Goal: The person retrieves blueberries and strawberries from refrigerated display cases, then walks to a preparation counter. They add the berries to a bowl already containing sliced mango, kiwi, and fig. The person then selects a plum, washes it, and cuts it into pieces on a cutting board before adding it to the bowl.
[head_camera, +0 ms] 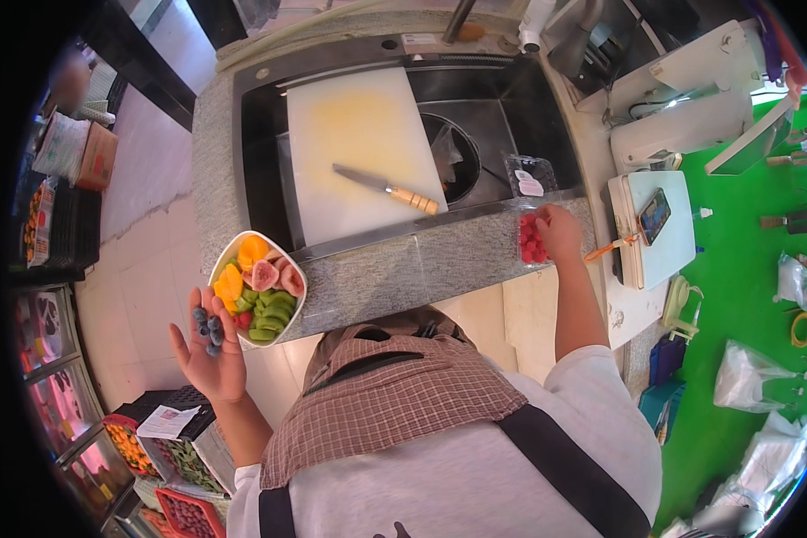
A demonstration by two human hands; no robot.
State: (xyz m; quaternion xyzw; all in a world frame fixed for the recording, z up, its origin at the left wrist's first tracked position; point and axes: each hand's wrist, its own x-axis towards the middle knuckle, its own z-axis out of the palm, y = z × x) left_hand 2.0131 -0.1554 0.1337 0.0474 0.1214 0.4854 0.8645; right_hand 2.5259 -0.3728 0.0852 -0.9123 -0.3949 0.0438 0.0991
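My left hand (216, 356) is palm up with several blueberries (208, 329) lying on its fingers, beside a white bowl (302, 311). In the bowl are orange segments (230, 282), cut figs (265, 274), sliced kiwi (272, 315) and a few red berries. My right hand (559, 232) reaches into an open clear plastic box of raspberries (530, 245) on the counter edge; its fingertips touch the berries, and whether they grip one cannot be told. A knife with a wooden handle (411, 200) lies on a white cutting board (363, 121) across the sink.
The grey stone counter (403, 276) borders a dark sink (467, 87) holding a round black container (474, 151). Right of it, a phone (654, 215) lies on a white scale (672, 252). Crates of fruit (188, 514) stand low at left.
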